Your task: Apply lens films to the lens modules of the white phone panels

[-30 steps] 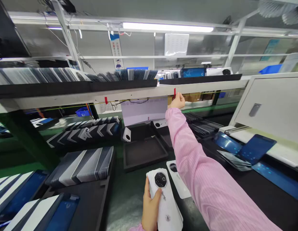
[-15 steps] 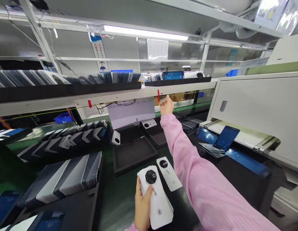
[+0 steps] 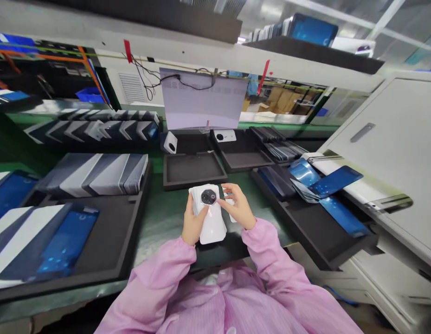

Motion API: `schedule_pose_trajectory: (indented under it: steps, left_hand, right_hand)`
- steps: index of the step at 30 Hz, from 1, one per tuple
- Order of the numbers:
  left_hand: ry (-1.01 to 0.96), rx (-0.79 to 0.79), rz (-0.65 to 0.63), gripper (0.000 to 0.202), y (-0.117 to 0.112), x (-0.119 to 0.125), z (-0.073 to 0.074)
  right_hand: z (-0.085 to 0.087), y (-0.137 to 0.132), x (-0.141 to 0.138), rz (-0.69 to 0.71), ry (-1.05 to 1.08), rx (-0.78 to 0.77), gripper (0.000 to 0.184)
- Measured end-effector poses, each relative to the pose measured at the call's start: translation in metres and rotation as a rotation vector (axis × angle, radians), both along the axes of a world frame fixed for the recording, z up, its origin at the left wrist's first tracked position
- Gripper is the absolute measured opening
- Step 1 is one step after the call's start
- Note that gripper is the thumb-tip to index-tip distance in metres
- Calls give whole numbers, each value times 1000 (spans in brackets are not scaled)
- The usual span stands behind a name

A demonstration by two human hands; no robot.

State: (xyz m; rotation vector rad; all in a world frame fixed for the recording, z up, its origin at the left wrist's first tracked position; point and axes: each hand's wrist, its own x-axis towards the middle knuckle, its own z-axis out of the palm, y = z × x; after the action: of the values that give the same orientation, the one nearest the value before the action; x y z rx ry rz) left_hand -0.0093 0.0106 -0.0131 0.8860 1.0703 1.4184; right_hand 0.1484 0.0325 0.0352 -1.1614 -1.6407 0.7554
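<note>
One stack of glossy white panels, one black camera disc showing, is over the surface. The left hand clasps it, fingers closed; the right hand, fingers half-curled, meets its edge, grip unclear to me.

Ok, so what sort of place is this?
Likely a factory handling phone parts: black trays hold many thin panels, and the left hand grips a stack of what look like white phone backs.
</note>
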Motion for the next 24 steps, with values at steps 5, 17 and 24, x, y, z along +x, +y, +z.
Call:
schedule_pose_trajectory:
  steps: [5, 17, 24]
  left_hand:
    - [37, 31, -30, 81, -2, 0, 0]
    - [-14, -38, -26, 78, -1, 1, 2]
    - [-122, -199, -32, 81, 2, 3, 6]
  right_hand:
    - [-19, 6, -8, 55, 198, -258, 83]
    - [-24, 35, -15, -44, 8, 18, 23]
    - [-28, 39, -17, 96, -49, -116, 57]
